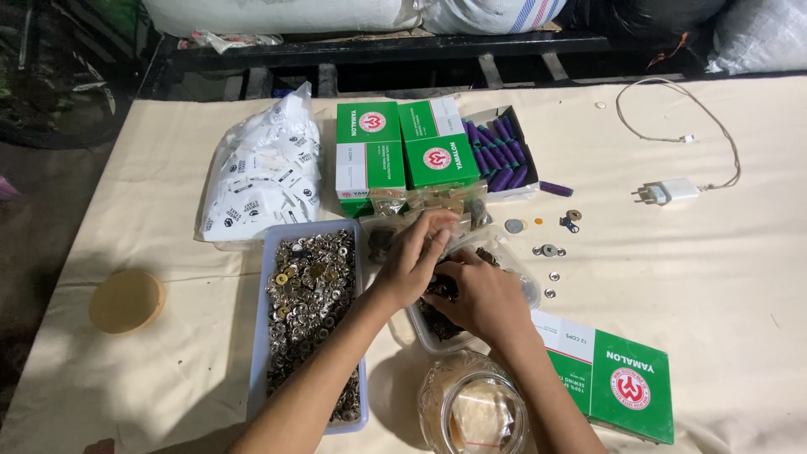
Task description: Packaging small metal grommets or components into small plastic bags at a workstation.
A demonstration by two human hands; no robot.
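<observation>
Glass jar (pixel 472 414) nearest; both hands dig between metal-ring tray (pixel 267 336) and green boxes (pixel 408 151)

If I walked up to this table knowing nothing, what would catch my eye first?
Probably the two hands at the middle: the left hand and right hand dig together into a clear tub of dark metal bits. Just left of them lies a long tray heaped with shiny metal rings. Behind stand bright green boxes, beside an open box of purple thread spools.

Tray (pixel 267 336) left of tub (pixel 424 329); jar (pixel 473 412) before it; 2 boxes (pixel 403 155) behind.
</observation>
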